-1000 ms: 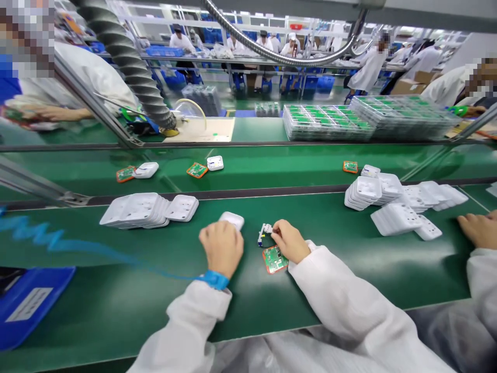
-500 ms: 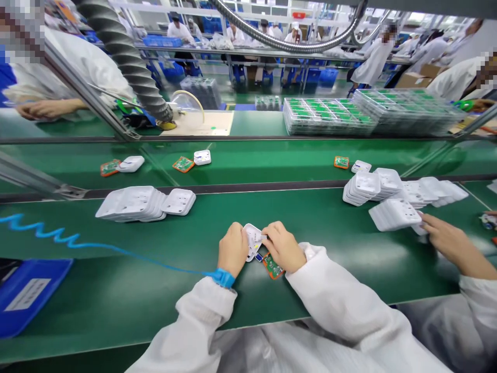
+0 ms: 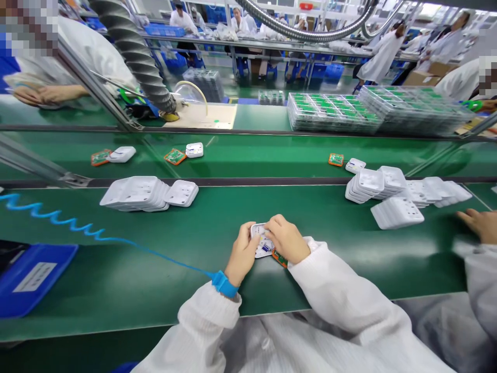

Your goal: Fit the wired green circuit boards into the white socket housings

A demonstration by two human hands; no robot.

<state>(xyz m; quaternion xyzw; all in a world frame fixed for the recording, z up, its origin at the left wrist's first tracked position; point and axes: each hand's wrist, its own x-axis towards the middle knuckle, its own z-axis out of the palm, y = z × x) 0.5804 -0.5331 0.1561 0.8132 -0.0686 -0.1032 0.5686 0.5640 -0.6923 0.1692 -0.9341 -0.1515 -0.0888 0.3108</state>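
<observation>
My left hand [image 3: 241,253], a blue wrist strap at its wrist, grips the left side of a small white plastic housing [image 3: 262,254]. The housing is tilted with its inside towards me, and a small dark blue part shows in its lower half. My right hand [image 3: 288,240] has its fingers closed at the housing's upper right; its fingertips partly hide the inside. Under the right hand lies a green circuit board with an orange edge [image 3: 280,258], partly covered by that hand. Whether a wire joins board and housing I cannot tell.
White housings stand stacked at left [image 3: 134,192] and right [image 3: 396,211]. On the green belt [image 3: 248,155] lie boards beside housings. A blue coiled cord [image 3: 147,252] runs to my wrist. A blue folder [image 3: 39,280] lies at left. A co-worker's hand [image 3: 481,224] rests at far right.
My left hand has turned, and the housing now shows more of its inside. My right fingers have shifted over it. The co-worker's hand has left the right stack. Belt items have moved slightly left.
</observation>
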